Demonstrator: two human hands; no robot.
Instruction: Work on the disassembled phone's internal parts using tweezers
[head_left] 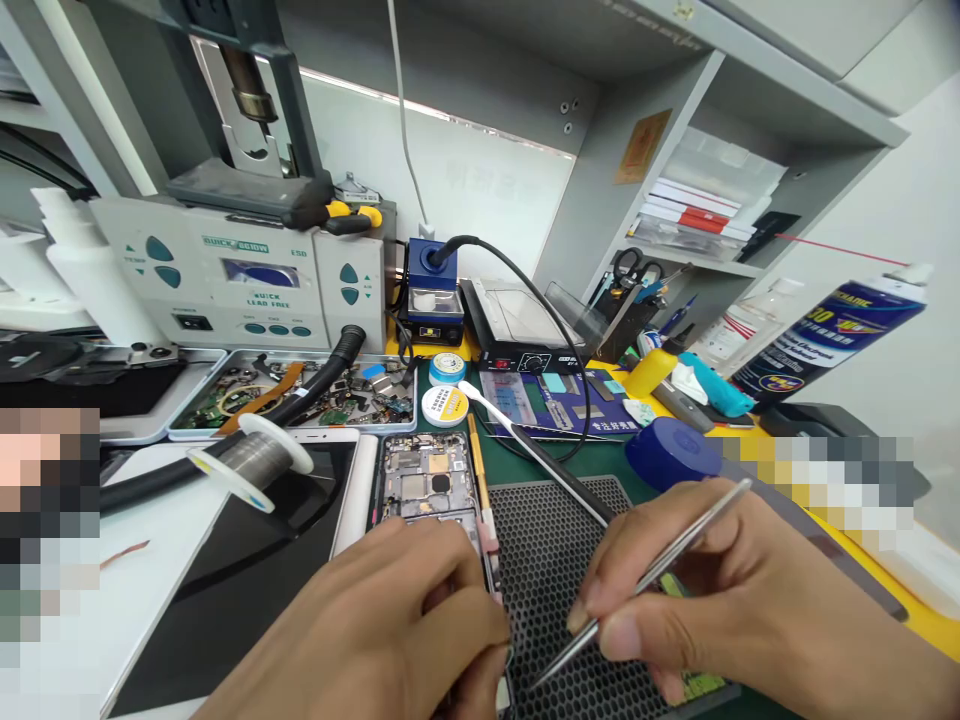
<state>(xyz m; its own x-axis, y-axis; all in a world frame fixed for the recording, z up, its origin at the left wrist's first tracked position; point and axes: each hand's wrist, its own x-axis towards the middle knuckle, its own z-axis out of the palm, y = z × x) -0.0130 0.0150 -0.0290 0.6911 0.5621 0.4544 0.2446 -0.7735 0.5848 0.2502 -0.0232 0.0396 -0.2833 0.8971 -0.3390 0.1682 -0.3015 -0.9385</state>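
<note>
The opened phone [412, 487] runs from mid-frame downward under the nearer left hand [397, 610], grip hidden; the right hand [697, 590], lower right, pinches a pointed metal tool [667, 561].

The left hand [390, 610] covered the lower part of the opened phone [427, 485], fingers curled; whether it held anything was hidden. The right hand [705, 590] gripped the tweezers [679, 549] between thumb and fingers, tip angled down over the perforated mat [551, 540]. The solder spool [259, 462] lay left of the phone. Two tins [445, 407] stood just beyond it, beside the parts tray [352, 428], in front of the rework station [259, 230].
</note>
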